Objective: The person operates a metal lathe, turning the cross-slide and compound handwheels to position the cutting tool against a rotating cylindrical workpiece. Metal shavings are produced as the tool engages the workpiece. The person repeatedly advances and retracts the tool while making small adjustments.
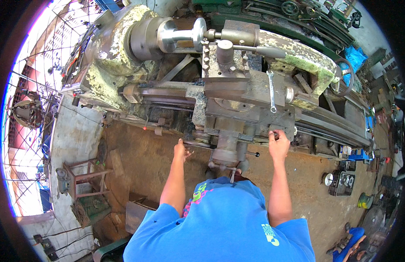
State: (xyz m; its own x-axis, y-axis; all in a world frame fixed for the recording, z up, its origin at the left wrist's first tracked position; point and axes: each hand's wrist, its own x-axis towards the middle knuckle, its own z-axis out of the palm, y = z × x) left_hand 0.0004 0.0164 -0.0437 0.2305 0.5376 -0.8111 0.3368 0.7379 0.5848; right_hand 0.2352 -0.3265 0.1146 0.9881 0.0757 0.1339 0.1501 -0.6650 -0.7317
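Note:
A large metal lathe (237, 114) with worn paint stretches across in front of me. My left hand (180, 151) is at the left end of a dark handwheel (197, 144), its thumb above the rim and its fingers loosely curled below. My right hand (279, 143) has its fingers bent down at the front right of the carriage; whatever small part they pinch is hidden. At the left, the chuck (146, 38) carries a shiny flanged metal workpiece (185, 35), which meets the tailstock (239, 35). A combination wrench (271, 91) lies on the carriage, beyond my right hand.
The tool post (225, 52) has a long lever pointing right. A black-knobbed lever (254, 154) sticks out between my hands. A wooden stand (86, 177) is at the left, a black tray (342, 182) on the floor at the right. Another person's blue-clad leg (350, 244) shows at lower right.

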